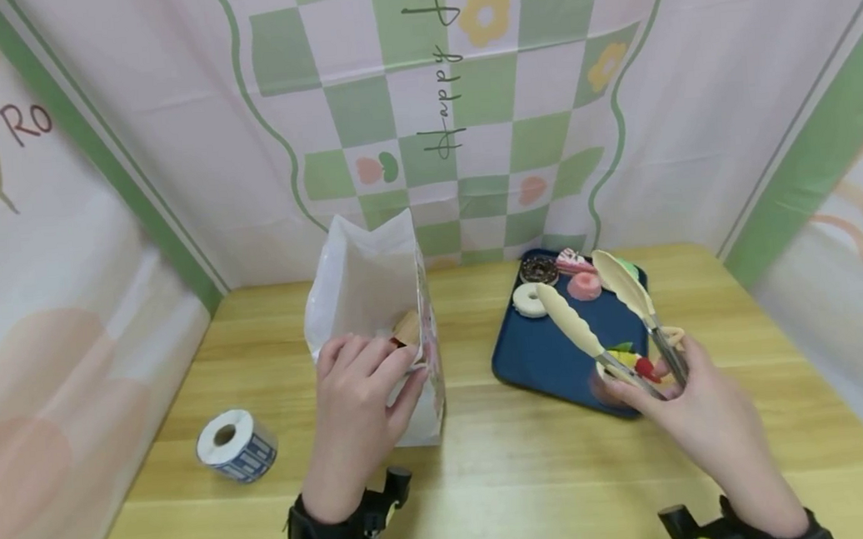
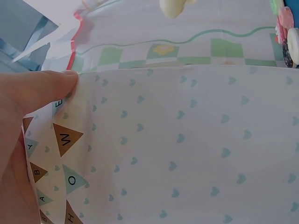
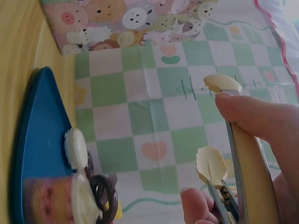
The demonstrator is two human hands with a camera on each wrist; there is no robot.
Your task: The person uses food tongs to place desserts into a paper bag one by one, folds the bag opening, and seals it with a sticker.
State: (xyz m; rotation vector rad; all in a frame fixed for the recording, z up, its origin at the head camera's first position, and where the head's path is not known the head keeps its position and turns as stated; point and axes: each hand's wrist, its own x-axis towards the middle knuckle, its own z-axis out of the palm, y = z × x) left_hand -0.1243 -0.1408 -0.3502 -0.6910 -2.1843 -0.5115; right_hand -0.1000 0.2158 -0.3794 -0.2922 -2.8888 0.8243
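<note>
My left hand (image 1: 354, 400) pinches the near rim of a white paper bag (image 1: 328, 297), which stands with its mouth spread. Inside, a tan and brown item (image 1: 405, 328) shows partly. Heart prints cover the bag's side (image 2: 187, 140) in the left wrist view. My right hand (image 1: 712, 417) holds cream-tipped metal tongs (image 1: 572, 321) over a blue tray (image 1: 543, 366). The tong tips are spread, with nothing between them. On the tray lie a chocolate donut (image 1: 538, 271), a white donut (image 1: 528, 301), a pink donut (image 1: 585, 286) and a fruit-topped cake (image 1: 622, 358), partly hidden.
A roll of blue-printed labels (image 1: 237, 446) stands at the left of the wooden table (image 1: 484, 483). A pink cake slice (image 1: 572, 261) lies at the tray's back. Printed fabric (image 1: 482, 132) hangs behind the table and on both sides.
</note>
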